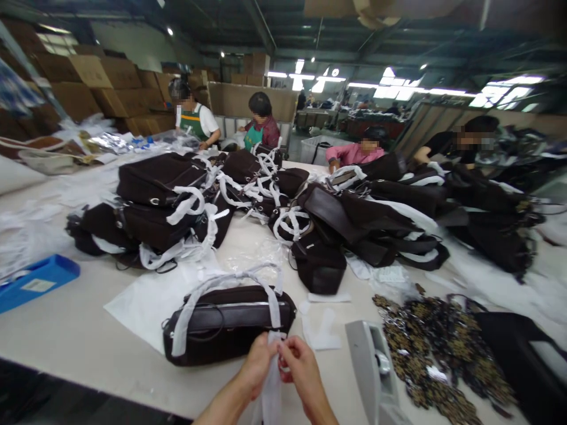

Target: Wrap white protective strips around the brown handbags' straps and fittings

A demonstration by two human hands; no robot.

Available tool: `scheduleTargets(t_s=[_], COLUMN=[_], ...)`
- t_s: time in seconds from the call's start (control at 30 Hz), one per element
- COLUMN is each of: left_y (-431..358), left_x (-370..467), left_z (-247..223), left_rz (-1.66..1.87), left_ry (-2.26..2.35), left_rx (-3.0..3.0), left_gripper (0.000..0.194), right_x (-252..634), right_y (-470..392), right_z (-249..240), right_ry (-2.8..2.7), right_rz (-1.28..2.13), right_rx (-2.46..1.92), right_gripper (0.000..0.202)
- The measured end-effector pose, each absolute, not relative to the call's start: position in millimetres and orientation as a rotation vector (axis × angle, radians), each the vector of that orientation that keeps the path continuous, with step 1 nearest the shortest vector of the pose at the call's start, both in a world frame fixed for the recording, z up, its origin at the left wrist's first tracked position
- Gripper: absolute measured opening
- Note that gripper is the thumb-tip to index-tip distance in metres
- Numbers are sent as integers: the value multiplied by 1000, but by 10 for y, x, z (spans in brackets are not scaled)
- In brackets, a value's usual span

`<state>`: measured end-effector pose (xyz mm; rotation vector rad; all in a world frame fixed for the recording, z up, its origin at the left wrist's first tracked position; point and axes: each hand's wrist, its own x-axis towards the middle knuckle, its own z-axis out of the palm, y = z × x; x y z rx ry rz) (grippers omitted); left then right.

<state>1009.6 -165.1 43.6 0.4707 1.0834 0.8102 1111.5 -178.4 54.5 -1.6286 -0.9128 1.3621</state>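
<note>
Down at the bottom centre of the frame, the left hand (259, 363) and the right hand (297, 366) meet fingertip to fingertip, both pinched closed on a white strip (271, 392) that hangs down between the wrists. The fingers are curled in tightly, thumbs pressed against forefingers, so neither hand is open at all. Just above them lies a dark brown handbag (228, 321) on its side, its handles wrapped in white paper that arches over the top (the wrapping on the near handle runs down to the hands). Under the bag's left end sits a white sheet (142, 304) spread flat on the pale table (75, 336).

Right of the hands, at the lower edge, stands a grey tape dispenser (370, 366), and beyond it a heap of small brass-coloured metal fittings (438, 348) spreads toward the lower right. A blue tray (38, 280) rests at the left edge. Across the middle of the frame, piles of dark bags (168, 206) with white-wrapped handles cover the table. Four other people sit or stand at its far side, in the upper half, with stacked cardboard boxes (106, 82) in the upper left.
</note>
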Motion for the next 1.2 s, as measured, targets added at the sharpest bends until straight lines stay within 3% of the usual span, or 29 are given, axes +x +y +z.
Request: scheduleTargets(t_s=[0.27, 0.4, 0.6, 0.77, 0.87, 1.03, 1.2], left_y=[-1529, -1605, -1677, -1674, -1690, -1689, -1671], left_x=[9917, 9931, 10019, 10100, 10118, 10098, 10113], left_z=[544, 550, 519, 496, 507, 495, 452], left_rz=[665, 649, 734, 754, 756, 763, 746], left_ry=[1010, 986, 998, 1128, 1155, 1188, 1189], left_rx=[522, 443, 447, 460, 477, 537, 557], left_gripper=[50, 58, 52, 47, 43, 44, 47], right_x=[11067, 11101, 11156, 11231, 11602, 12927, 13761], right_y=[-1771, -1785, -1751, -1860, -2019, -2375, -2601], right_z=[490, 471, 411, 438, 443, 532, 563], right_ry=[-1173, -1224, -1219, -1001, -939, -968, -1018], right_rz=[938, 963, 1145, 1317, 1178, 622, 729], right_rx=[-1767, -1767, -1670, -1650, -1734, -2231, -2352], right_gripper=[26, 23, 28, 47, 44, 47, 39])
